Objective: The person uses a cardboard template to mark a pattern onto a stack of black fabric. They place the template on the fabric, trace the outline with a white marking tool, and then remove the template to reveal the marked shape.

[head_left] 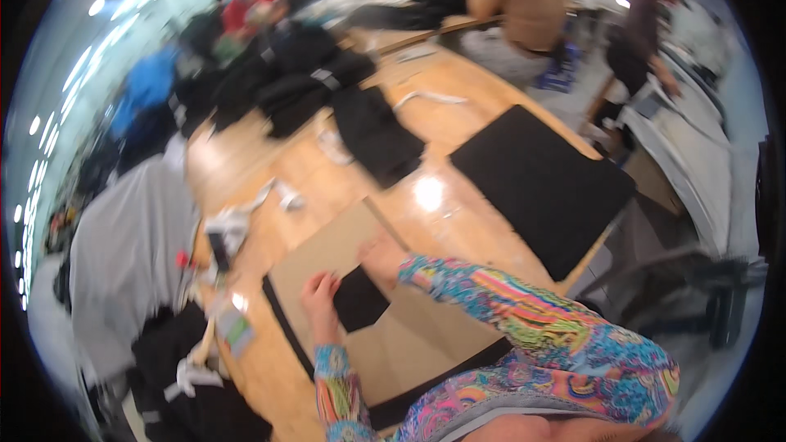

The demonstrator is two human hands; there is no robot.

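A tan cardboard sheet (426,352) lies on black fabric (288,327), which shows along its left and lower edges. Near the middle of the sheet is a dark angular area (362,300); whether it is a patch on top or an opening cannot be told. My left hand (320,290) is at the left corner of this area, its fingers curled into a pinch, and anything between them is hidden. Just above the dark area, my right hand (382,258) rests on the cardboard with its fingers seemingly stretched out, somewhat blurred.
A black fabric panel (544,188) lies on the wooden table (483,82) to the right. Folded black cloth (377,135) and dark piles lie further off. Grey cloth (135,254) hangs at the left, near white strips (233,225). Other people (528,4) sit beyond the table.
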